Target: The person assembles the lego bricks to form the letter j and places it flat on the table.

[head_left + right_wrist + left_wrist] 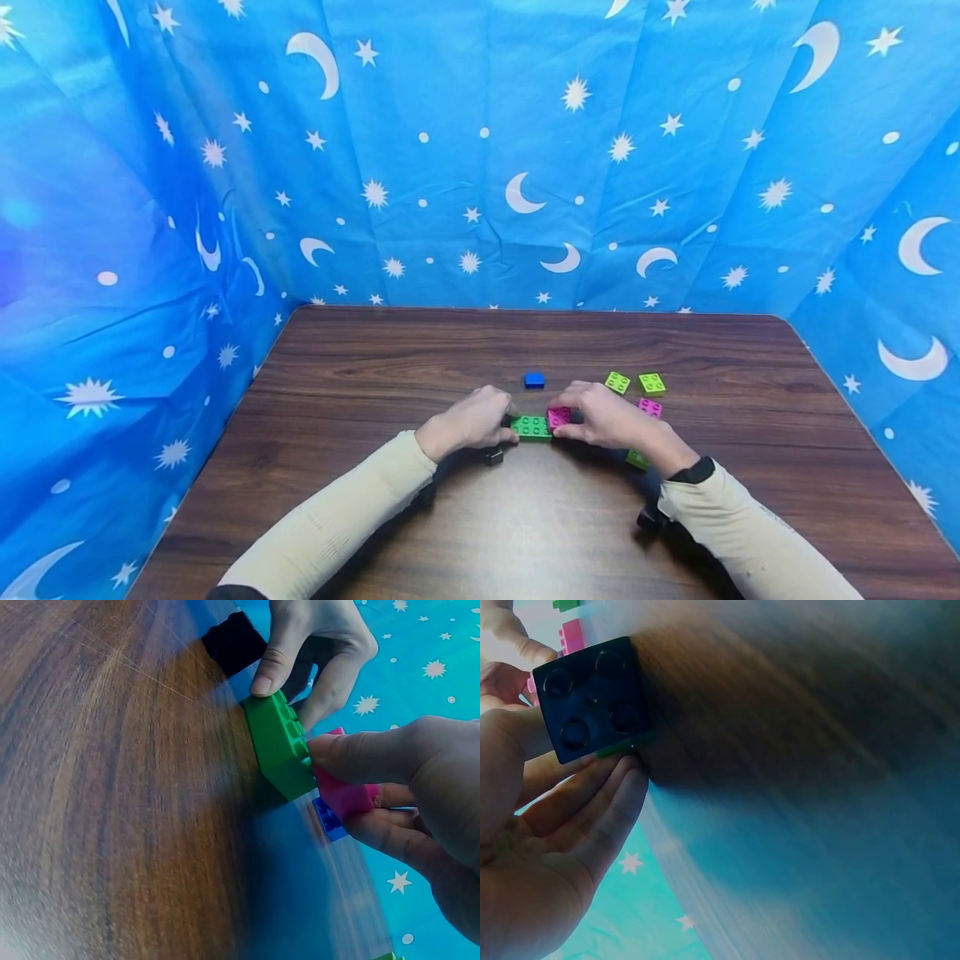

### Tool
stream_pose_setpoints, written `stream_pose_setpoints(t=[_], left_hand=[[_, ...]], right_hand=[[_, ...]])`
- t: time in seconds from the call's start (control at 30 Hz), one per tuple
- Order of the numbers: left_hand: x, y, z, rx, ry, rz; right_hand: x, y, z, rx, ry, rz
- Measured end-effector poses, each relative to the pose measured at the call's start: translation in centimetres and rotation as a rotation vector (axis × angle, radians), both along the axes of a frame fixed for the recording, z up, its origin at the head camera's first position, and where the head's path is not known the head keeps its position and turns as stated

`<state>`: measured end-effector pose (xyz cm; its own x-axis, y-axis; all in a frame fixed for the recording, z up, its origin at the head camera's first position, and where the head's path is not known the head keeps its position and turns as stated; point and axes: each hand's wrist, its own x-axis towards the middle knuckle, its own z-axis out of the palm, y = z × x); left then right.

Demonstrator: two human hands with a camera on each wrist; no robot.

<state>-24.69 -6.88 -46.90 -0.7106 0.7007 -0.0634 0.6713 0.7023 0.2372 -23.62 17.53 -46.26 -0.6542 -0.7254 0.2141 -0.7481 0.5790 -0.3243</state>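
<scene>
A long green brick (532, 428) lies on the table between the two hands. My left hand (474, 418) grips its left end, the thumb on the near side, as the right wrist view shows. My right hand (611, 421) pinches a pink brick (346, 784) between thumb and fingers. That pink brick is right at the studs of the green brick's right end, overlapping it in the head view. Close by the left hand is a black brick (594, 701) with studs on top, which covers most of the green brick in the left wrist view.
Behind the hands lies a blue brick (534, 381). Right of the right hand are two lime bricks (617, 382), another pink brick (650, 407) and a green brick (637, 459) partly hidden by the wrist. A blue star-patterned curtain (450, 167) hangs behind the wooden table (375, 358).
</scene>
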Motion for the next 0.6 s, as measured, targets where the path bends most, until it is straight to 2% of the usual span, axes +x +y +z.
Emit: stream_pose_setpoints(t=[0.3, 0.6], left_hand=[[-0.13, 0.13, 0.08, -0.001, -0.025, 0.020], [0.07, 0.20, 0.21, 0.009, -0.046, 0.039]], right_hand=[[-0.08, -0.31, -0.19, -0.003, 0.015, 0.013], [-0.02, -0.55, -0.36, -0.003, -0.014, 0.016]])
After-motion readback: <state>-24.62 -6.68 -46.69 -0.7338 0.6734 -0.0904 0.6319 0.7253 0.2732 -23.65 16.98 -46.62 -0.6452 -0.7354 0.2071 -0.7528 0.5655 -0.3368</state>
